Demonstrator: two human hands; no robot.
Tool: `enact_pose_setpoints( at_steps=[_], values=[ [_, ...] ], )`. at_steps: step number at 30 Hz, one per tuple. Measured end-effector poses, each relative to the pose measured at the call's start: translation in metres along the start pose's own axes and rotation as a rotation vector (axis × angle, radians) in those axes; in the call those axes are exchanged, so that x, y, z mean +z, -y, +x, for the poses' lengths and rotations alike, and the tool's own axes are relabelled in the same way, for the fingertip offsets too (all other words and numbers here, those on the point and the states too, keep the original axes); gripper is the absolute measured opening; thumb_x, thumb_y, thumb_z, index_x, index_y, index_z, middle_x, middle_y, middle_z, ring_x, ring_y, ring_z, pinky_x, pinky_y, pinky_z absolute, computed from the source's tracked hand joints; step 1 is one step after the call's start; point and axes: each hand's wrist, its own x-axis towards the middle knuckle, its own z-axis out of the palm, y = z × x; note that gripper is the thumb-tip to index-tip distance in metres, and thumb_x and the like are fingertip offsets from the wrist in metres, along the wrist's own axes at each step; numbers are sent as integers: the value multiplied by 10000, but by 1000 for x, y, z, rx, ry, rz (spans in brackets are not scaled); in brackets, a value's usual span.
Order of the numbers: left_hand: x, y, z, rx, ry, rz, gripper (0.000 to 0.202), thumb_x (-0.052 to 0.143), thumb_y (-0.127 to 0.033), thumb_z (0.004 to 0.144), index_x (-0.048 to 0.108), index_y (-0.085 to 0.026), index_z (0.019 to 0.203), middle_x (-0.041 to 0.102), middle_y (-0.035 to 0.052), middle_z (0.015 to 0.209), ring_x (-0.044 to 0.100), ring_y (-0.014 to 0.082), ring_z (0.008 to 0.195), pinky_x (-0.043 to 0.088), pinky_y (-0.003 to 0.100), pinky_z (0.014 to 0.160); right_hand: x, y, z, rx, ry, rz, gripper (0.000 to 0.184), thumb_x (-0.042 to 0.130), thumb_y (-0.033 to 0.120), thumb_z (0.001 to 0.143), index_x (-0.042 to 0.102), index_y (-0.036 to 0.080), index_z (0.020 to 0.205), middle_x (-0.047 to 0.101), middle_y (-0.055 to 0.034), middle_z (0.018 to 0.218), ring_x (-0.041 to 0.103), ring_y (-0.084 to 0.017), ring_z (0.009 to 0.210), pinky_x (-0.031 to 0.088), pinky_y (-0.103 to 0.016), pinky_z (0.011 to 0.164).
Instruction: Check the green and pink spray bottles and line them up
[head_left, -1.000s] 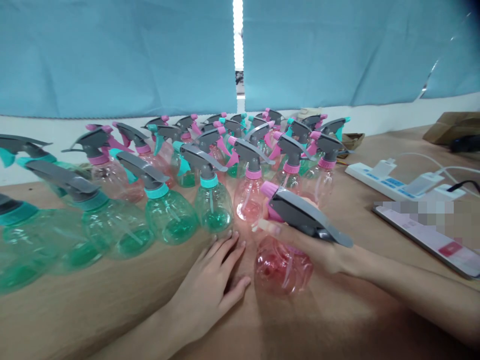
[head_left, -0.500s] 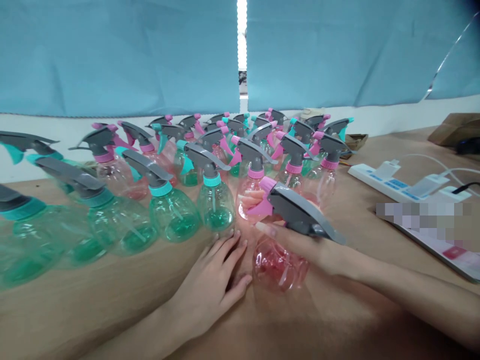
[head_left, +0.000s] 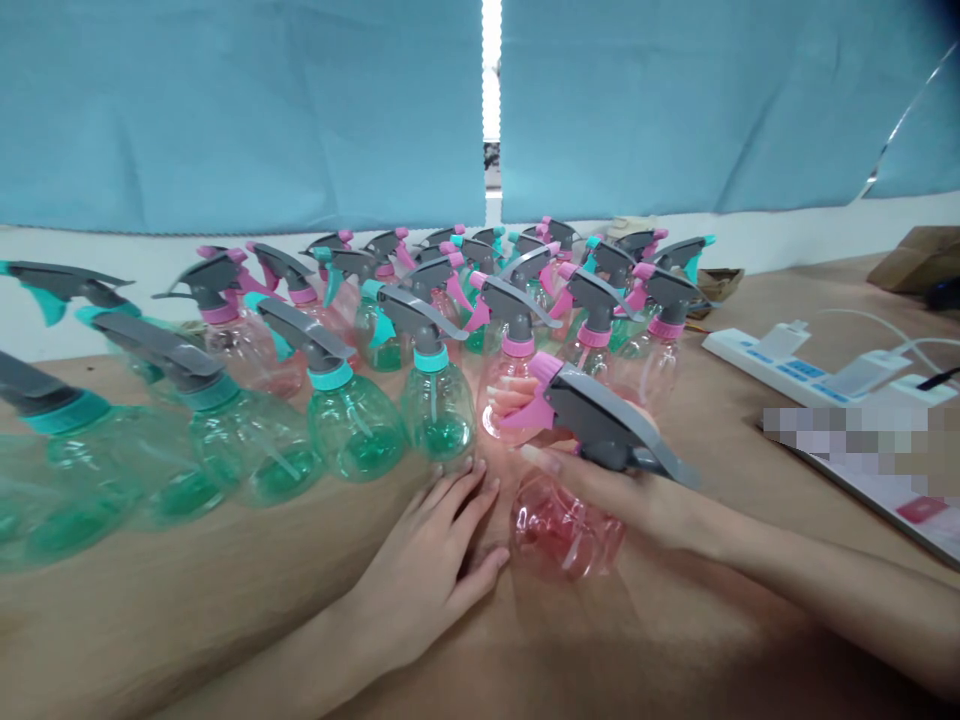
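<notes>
A pink see-through spray bottle stands in front of me, its grey trigger head with pink nozzle and trigger facing left. My right hand is wrapped round it just below the head, thumb on the near side; the other fingertips show behind the pink trigger. My left hand lies palm down on the table, fingers stretched out, left of the bottle and apart from it. Just beyond its fingertips stands a green spray bottle. Another pink spray bottle stands behind my right fingers, partly hidden.
Several more green and pink spray bottles stand in rows across the left and back. To the right lie a white power strip with plugs and cables and a flat, partly blurred object. A blue curtain hangs behind.
The whole view has shifted slightly, so things appear a little farther right. My hands and the pink bottle keep about the same places relative to each other.
</notes>
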Motion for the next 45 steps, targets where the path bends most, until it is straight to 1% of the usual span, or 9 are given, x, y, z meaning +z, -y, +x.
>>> enact_pose_setpoints(
  at_steps=[5,8,12,19,22,27,33,38,45],
  values=[
    [0,0,0,-2,6,-11,513,504,-379,933,446,-117,1370,439,150,1432,390,316,1315,370,495,1035,1,0,-2,-74,-39,67,293,577,393,866,562,274,1132,622,1,838,591,-131,657,495,-247,563],
    [-1,0,0,-9,8,-27,505,511,-386,931,453,-131,1363,447,144,1426,400,317,1306,383,491,1025,1,3,0,-52,-37,36,180,597,395,845,602,233,924,527,42,648,484,-96,521,410,-222,462],
    [-3,-1,1,-7,21,-32,494,510,-362,935,434,-143,1371,413,136,1452,369,304,1327,358,489,1045,3,6,3,-27,-60,-29,281,617,443,805,565,208,660,480,40,574,421,-93,476,375,-237,425],
    [-2,-1,1,4,22,-14,430,511,-366,937,506,-131,1298,455,159,1413,409,328,1293,380,519,1018,4,4,5,-65,62,7,181,634,403,799,697,241,850,644,7,658,620,-152,605,547,-283,556],
    [-2,-1,1,8,14,-15,433,511,-369,939,497,-139,1305,447,153,1422,402,321,1301,376,514,1025,2,1,5,-102,73,-60,152,641,373,802,695,233,822,654,2,660,626,-151,616,552,-272,563],
    [-1,-1,1,3,15,-20,458,516,-365,937,466,-148,1337,431,143,1436,370,299,1328,359,490,1046,0,-8,8,-202,82,-63,131,653,314,791,603,212,726,674,-5,860,609,-118,656,548,-252,602],
    [1,0,0,-4,-2,-16,494,506,-390,937,459,-135,1357,442,143,1431,391,300,1316,363,482,1045,0,-5,5,-229,90,-85,229,572,246,818,482,217,610,550,18,674,529,-118,638,523,-298,670],
    [3,1,-1,11,2,-12,533,490,-406,950,419,-122,1395,401,136,1463,347,285,1350,315,474,1082,-3,-2,3,-197,79,-142,277,567,237,801,411,227,572,380,58,542,445,-112,561,486,-275,595],
    [4,2,-2,12,-8,-19,533,483,-410,949,423,-119,1391,406,143,1459,345,290,1349,331,483,1069,-3,0,3,-112,136,-113,158,459,144,772,436,229,641,548,27,649,512,-117,609,500,-241,576]
  ],
)
